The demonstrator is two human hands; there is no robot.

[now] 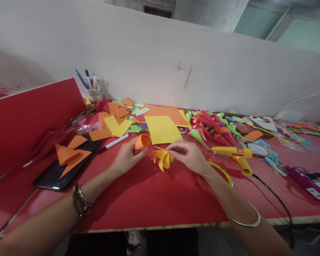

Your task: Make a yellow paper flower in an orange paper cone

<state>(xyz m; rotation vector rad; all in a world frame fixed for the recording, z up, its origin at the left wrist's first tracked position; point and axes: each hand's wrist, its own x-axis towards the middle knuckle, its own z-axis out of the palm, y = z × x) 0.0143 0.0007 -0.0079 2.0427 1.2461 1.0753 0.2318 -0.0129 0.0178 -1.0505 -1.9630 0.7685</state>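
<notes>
Red tabletop (pixel 149 199) against pale wall (pixel 138 53); hands (pixel 158 156) above.

Both hands (pixel 129 155) (pixel 188 156) raised, fingers curled inward

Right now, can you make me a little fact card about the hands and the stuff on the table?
left hand: holds orange roll
right hand: holds yellow curls
between hands, behind: yellow sheet
right side: glue gun, lying down
left side: phone, orange paper on top
by the wall: pen cup
table: red
</notes>
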